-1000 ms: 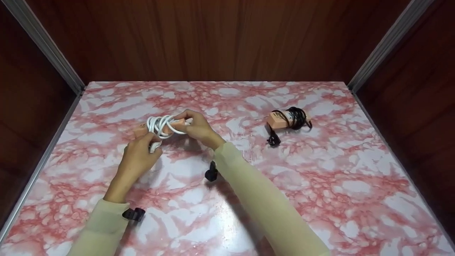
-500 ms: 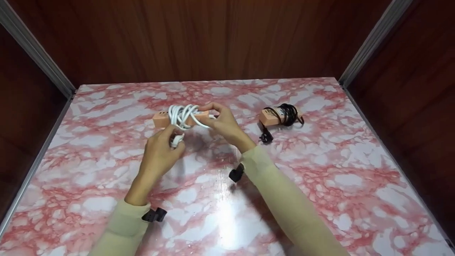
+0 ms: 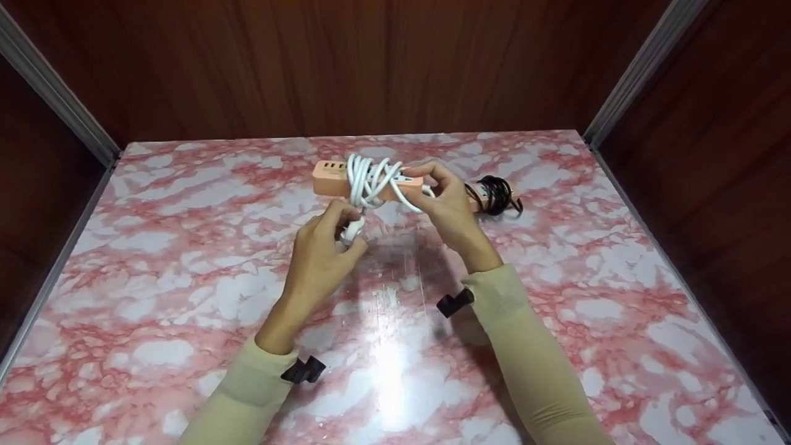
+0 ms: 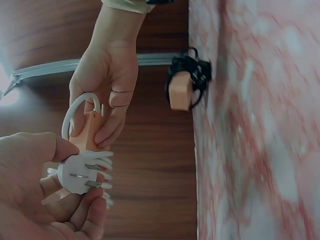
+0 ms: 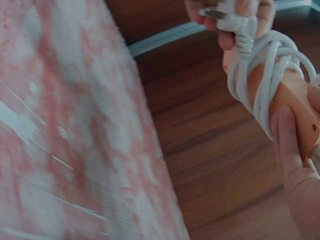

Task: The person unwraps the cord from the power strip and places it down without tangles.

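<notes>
An orange power strip (image 3: 330, 179) is held up above the table, with its white cord (image 3: 372, 180) wound round the middle in several loops. My right hand (image 3: 456, 213) grips the strip's right end between thumb and fingers. Below the strip, my left hand (image 3: 321, 250) pinches the white plug (image 3: 352, 230) at the cord's end. The left wrist view shows the metal pins of the plug (image 4: 79, 174) clearly. In the right wrist view the power strip (image 5: 295, 107) is partly covered by the coiled cord and my fingers.
A second orange power strip, wrapped in black cord (image 3: 496, 194), lies on the red and white marbled table (image 3: 154, 296) behind my right hand, which partly hides it. Dark wood panels (image 3: 346, 68) with metal corner rails enclose the back and sides.
Both hands have moved to the right and lifted the white-corded power strip higher, the plug coming along in my left hand. The black-corded strip is now partly covered by my right hand.
</notes>
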Motion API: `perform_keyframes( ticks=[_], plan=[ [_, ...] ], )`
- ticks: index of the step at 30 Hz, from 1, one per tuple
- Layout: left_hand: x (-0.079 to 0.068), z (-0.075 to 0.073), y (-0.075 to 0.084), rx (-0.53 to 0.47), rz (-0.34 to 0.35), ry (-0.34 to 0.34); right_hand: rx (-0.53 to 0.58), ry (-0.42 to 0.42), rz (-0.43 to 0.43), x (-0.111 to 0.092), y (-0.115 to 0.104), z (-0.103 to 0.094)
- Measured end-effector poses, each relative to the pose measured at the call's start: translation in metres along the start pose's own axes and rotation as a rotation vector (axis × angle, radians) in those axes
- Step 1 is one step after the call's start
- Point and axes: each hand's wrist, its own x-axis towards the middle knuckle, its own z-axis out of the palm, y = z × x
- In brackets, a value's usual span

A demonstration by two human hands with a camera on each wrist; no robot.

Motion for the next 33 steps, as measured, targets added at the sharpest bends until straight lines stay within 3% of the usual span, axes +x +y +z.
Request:
perform_keyframes(
  ticks=[5,12,20,28,33],
  plan=[
    [0.001,0.005,0.005,-0.087,-0.005,0.002,0.017,-0.008,-0.042,-0.005,-0.015,-0.01],
    [0.002,0.01,0.004,-0.193,-0.072,-0.058,0.039,-0.013,-0.056,-0.011,-0.026,-0.016],
    [0.007,0.011,-0.002,-0.172,-0.117,-0.023,0.1,-0.033,-0.088,-0.014,-0.028,-0.014],
    [0.013,0.008,-0.008,-0.145,-0.094,0.016,0.109,-0.028,-0.09,-0.01,-0.035,-0.017],
    [0.014,0.006,-0.013,-0.166,-0.072,0.02,0.132,-0.067,-0.094,-0.009,-0.04,-0.02]
  ],
)
